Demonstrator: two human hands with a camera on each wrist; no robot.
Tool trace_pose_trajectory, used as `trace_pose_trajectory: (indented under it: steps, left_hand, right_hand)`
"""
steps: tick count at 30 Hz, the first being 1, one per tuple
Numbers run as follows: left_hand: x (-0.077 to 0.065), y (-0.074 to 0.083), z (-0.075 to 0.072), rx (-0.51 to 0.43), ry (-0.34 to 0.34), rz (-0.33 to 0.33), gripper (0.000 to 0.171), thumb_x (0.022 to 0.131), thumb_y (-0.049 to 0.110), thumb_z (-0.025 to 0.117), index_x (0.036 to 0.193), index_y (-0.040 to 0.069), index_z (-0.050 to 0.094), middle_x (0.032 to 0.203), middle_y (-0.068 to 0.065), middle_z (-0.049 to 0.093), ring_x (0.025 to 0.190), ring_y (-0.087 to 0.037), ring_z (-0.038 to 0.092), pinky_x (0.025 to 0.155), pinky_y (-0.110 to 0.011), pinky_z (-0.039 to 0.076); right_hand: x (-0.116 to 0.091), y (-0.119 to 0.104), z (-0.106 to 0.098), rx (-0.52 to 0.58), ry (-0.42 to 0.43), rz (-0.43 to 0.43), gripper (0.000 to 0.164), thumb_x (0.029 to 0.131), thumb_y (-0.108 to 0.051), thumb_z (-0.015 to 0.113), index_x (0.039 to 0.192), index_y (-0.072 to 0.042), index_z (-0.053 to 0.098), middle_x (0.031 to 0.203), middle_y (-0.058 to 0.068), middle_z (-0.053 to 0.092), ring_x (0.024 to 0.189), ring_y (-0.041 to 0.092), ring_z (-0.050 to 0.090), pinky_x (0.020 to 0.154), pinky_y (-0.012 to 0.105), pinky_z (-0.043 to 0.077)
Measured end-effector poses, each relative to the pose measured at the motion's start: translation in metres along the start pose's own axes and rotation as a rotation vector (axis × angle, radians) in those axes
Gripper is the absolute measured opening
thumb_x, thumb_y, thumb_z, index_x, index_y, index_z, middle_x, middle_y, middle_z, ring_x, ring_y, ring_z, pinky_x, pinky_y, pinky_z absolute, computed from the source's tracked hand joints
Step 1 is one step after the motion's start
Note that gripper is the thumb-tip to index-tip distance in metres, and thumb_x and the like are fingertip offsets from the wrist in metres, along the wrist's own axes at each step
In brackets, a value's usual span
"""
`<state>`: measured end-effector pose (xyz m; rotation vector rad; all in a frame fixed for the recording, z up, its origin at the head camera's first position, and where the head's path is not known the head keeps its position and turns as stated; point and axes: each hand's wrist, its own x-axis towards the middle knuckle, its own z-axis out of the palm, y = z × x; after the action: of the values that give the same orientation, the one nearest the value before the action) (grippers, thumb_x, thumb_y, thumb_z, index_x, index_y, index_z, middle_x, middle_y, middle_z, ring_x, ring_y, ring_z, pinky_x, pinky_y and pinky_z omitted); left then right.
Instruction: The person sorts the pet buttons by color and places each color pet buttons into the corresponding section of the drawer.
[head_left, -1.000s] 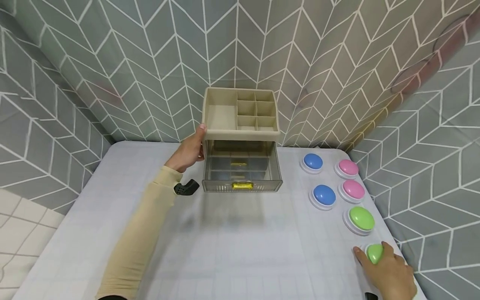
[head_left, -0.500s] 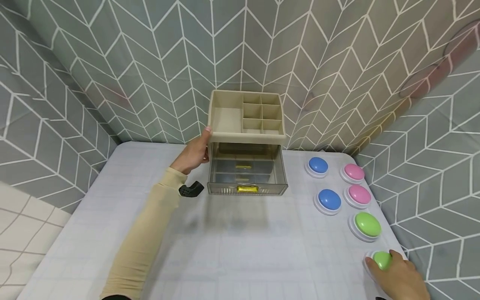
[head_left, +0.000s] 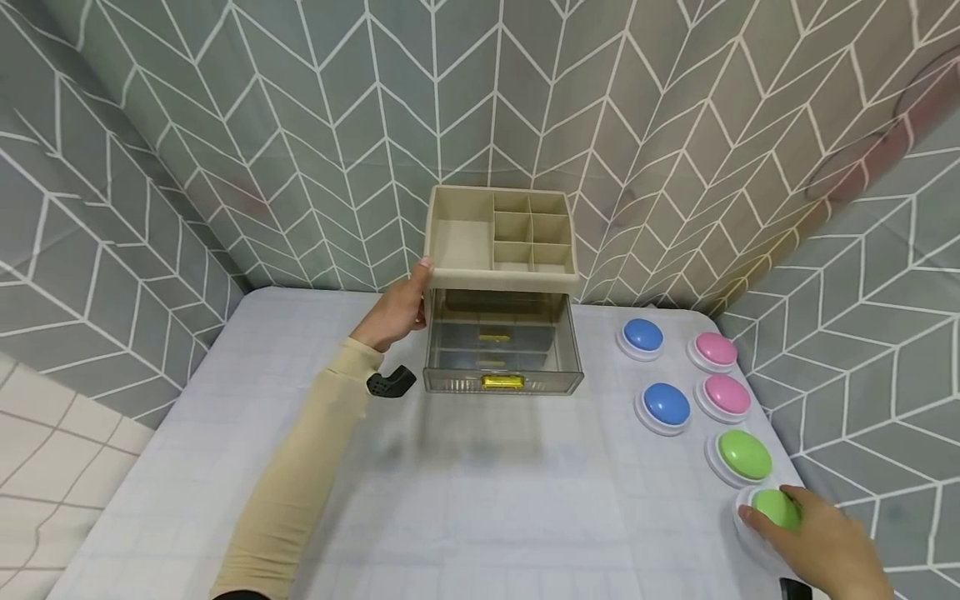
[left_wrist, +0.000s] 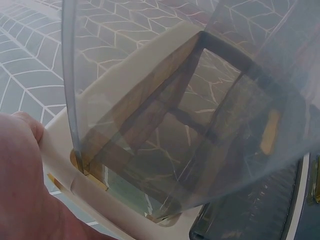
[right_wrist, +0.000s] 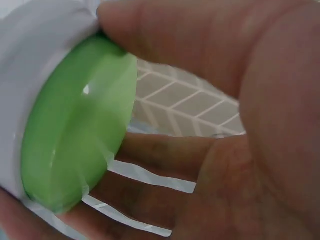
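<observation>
My left hand (head_left: 393, 312) holds the left side of a beige desktop organizer (head_left: 504, 281), its thumb at the top rim. A smoky clear drawer (head_left: 504, 382) with a gold handle is pulled out of the organizer; its floor shows bare. In the left wrist view this drawer (left_wrist: 200, 125) covers much of the picture. At the table's right front, my right hand (head_left: 825, 542) grips a green push button (head_left: 776, 508) on a white round base. The right wrist view shows thumb and fingers around the white base of the button (right_wrist: 80, 120); its underside is hidden.
Another green button (head_left: 744, 455) stands just beyond the held one. Two pink buttons (head_left: 726, 393) and two blue buttons (head_left: 667, 404) stand farther back. Patterned curtains (head_left: 360, 125) border the white table (head_left: 480, 500) at back and sides.
The head view has shifted, so everything sits slightly farther right. My right hand has brought its green button a little nearer the other green one. The left hand keeps its place on the organizer.
</observation>
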<state>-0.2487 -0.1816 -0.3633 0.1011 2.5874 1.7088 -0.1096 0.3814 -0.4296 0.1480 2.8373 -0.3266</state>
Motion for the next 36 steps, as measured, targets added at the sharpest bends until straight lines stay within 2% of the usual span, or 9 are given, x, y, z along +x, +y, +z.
trace_pose_trajectory:
  steps: [5, 8, 12, 17, 23, 26, 29, 33, 36]
  left_hand:
    - [0.0, 0.0, -0.001, -0.008, 0.014, 0.006, 0.082, 0.107, 0.07, 0.017, 0.12, 0.0, 0.058, 0.072, -0.003, 0.04, 0.063, -0.013, 0.039, 0.06, -0.025, 0.034]
    - [0.001, -0.001, -0.001, -0.013, 0.028, -0.004, 0.077, 0.107, 0.069, 0.019, 0.107, 0.003, 0.058, 0.067, 0.002, 0.038, 0.061, -0.012, 0.037, 0.059, -0.025, 0.033]
    - [0.002, -0.002, 0.002, -0.016, 0.033, -0.013, 0.069, 0.108, 0.068, 0.02, 0.088, 0.01, 0.051, 0.061, 0.005, 0.034, 0.057, -0.011, 0.033, 0.059, -0.026, 0.03]
    - [0.001, -0.004, 0.005, -0.014, 0.023, -0.012, 0.069, 0.107, 0.068, 0.02, 0.089, 0.01, 0.052, 0.061, 0.005, 0.034, 0.057, -0.011, 0.033, 0.058, -0.026, 0.03]
    - [0.0, -0.003, 0.004, -0.001, 0.023, -0.012, 0.078, 0.107, 0.068, 0.019, 0.105, 0.002, 0.059, 0.066, 0.002, 0.038, 0.059, -0.012, 0.036, 0.059, -0.026, 0.033]
    - [0.0, -0.001, 0.003, -0.001, 0.029, -0.009, 0.077, 0.108, 0.067, 0.018, 0.106, 0.001, 0.059, 0.066, 0.001, 0.039, 0.059, -0.011, 0.037, 0.059, -0.026, 0.033]
    - [0.0, 0.0, 0.002, -0.001, 0.038, -0.008, 0.074, 0.108, 0.067, 0.018, 0.099, 0.005, 0.057, 0.064, 0.003, 0.037, 0.058, -0.011, 0.036, 0.058, -0.025, 0.032]
    - [0.001, 0.001, 0.001, -0.004, 0.039, -0.003, 0.072, 0.109, 0.067, 0.018, 0.096, 0.006, 0.055, 0.061, 0.005, 0.035, 0.056, -0.01, 0.033, 0.057, -0.026, 0.029]
    - [0.001, 0.0, 0.001, -0.01, 0.033, -0.008, 0.074, 0.109, 0.067, 0.019, 0.099, 0.004, 0.057, 0.06, 0.005, 0.034, 0.055, -0.01, 0.032, 0.056, -0.026, 0.028]
  right_hand:
    - [0.003, -0.022, -0.026, -0.01, 0.081, -0.077, 0.088, 0.095, -0.061, 0.07, 0.133, 0.017, 0.053, 0.101, 0.033, 0.068, 0.082, 0.036, 0.062, 0.065, 0.045, 0.047]
    - [0.003, -0.037, -0.039, -0.008, 0.12, -0.128, 0.084, 0.095, -0.061, 0.07, 0.134, 0.012, 0.056, 0.097, 0.027, 0.07, 0.081, 0.034, 0.061, 0.063, 0.038, 0.042]
    - [0.002, -0.062, -0.054, 0.012, 0.177, -0.204, 0.081, 0.094, -0.059, 0.074, 0.135, 0.01, 0.059, 0.094, 0.021, 0.071, 0.081, 0.032, 0.063, 0.064, 0.036, 0.041]
    - [0.0, -0.104, -0.072, 0.057, 0.238, -0.32, 0.078, 0.091, -0.057, 0.078, 0.138, 0.003, 0.062, 0.103, 0.027, 0.075, 0.091, 0.038, 0.071, 0.065, 0.036, 0.043]
    - [-0.001, -0.162, -0.094, 0.083, 0.281, -0.506, 0.065, 0.087, -0.051, 0.085, 0.132, -0.007, 0.07, 0.099, 0.009, 0.076, 0.092, 0.03, 0.07, 0.068, 0.038, 0.048]
    - [0.002, -0.186, -0.105, 0.081, 0.28, -0.608, 0.059, 0.088, -0.048, 0.085, 0.131, -0.009, 0.071, 0.098, 0.001, 0.077, 0.095, 0.027, 0.071, 0.073, 0.04, 0.05]
    - [0.006, -0.209, -0.114, 0.048, 0.277, -0.661, 0.054, 0.09, -0.05, 0.082, 0.13, -0.014, 0.073, 0.1, -0.005, 0.078, 0.098, 0.022, 0.074, 0.078, 0.04, 0.049]
    - [0.011, -0.234, -0.123, 0.025, 0.256, -0.706, 0.052, 0.091, -0.052, 0.079, 0.128, -0.016, 0.074, 0.104, -0.005, 0.077, 0.097, 0.018, 0.072, 0.079, 0.039, 0.051]
    - [0.014, -0.252, -0.127, 0.044, 0.21, -0.743, 0.052, 0.092, -0.05, 0.08, 0.128, -0.013, 0.073, 0.103, -0.004, 0.076, 0.092, 0.017, 0.068, 0.079, 0.037, 0.051]
